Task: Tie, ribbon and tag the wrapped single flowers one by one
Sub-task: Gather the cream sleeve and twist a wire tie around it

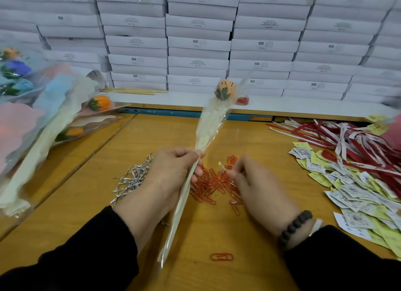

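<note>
At frame centre the left hand (173,171) gripped the wrapped peach flower (225,90) at its gathered neck while the right hand (256,186) pinched a silver twist tie (223,168) above the red paper clips (213,185), so tying seemingly came next, needing the tie wound round the neck.

Print on the tags (355,195) is too small to read; the ribbons (368,143) run off-frame.

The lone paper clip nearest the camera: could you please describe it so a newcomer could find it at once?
On the wooden table, look past the heap of red paper clips toward the near edge. The lone paper clip lies flat between the two black sleeves, apart from the heap.
</note>
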Available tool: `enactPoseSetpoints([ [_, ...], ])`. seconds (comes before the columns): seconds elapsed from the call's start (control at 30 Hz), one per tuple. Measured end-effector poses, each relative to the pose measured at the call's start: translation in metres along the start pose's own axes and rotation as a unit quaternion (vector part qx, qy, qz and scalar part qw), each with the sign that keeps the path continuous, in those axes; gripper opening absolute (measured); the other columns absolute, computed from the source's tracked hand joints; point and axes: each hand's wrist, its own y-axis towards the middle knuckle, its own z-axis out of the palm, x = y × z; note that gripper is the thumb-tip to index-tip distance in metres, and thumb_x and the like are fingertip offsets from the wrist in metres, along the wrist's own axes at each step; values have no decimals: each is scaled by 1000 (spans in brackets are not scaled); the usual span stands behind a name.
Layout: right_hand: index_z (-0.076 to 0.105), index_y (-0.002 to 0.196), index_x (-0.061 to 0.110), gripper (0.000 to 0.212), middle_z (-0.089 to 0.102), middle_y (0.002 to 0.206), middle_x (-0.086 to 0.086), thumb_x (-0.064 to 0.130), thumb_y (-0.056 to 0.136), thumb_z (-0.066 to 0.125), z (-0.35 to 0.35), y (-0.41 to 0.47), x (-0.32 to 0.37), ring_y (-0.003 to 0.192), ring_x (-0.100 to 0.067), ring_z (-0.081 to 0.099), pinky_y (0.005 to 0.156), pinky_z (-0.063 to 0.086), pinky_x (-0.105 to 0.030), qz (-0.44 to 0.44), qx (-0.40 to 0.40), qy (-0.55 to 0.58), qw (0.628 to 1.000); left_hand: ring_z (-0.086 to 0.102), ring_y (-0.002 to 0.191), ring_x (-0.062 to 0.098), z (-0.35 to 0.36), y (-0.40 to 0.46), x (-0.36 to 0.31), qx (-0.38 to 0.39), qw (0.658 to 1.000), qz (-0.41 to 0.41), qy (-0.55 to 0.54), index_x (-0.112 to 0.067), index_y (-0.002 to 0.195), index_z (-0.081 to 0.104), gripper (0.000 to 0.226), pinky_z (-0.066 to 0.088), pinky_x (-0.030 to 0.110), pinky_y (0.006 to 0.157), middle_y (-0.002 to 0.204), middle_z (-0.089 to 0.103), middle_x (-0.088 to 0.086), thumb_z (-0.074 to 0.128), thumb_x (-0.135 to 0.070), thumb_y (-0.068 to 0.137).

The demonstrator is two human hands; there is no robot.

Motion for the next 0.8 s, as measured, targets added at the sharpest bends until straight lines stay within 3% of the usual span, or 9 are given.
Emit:
enactPoseSetpoints([
  [0.1,52,80,23,11,51,69,10,22,91,54,-1,4,0,60,-2,45,56,37,-16,-28,-110,144,983,45,36,8,5,-1,4,2,1000,8,9,4,81,66,13,37,15,35,50,54,5,58,-3,88],
  [0.27,59,75,20,12,52,60,13,14,85,62,6,3,7,53,1,45,52,38,-15,-32,-111,287,951,41,34,10,15,-7,11,14,1000,20,9,5,86,65,11,35,16,35,46,54,3,58,-4,88],
  [0.37,60,73,17,15,56,56,14,9,85,63,9,5,12,51,3,47,50,39,-12,-22,-98,317,943,40,30,8,20,-10,10,20,999,30,1,-1,86,62,3,33,15,33,43,54,1,59,-1,87],
  [0.5,61,76,12,14,58,59,7,2,86,60,14,6,13,51,0,51,52,43,-13,-11,-73,336,939,41,28,10,23,-11,12,7,1000,30,1,-5,86,49,11,32,15,33,40,54,2,57,3,87],
  [0.8,63,73,19,19,58,63,5,3,84,63,11,7,8,54,1,50,51,41,-10,-4,-97,290,952,43,36,16,24,-13,16,10,999,28,29,-1,73,60,20,36,21,39,47,57,9,50,-9,89],
])
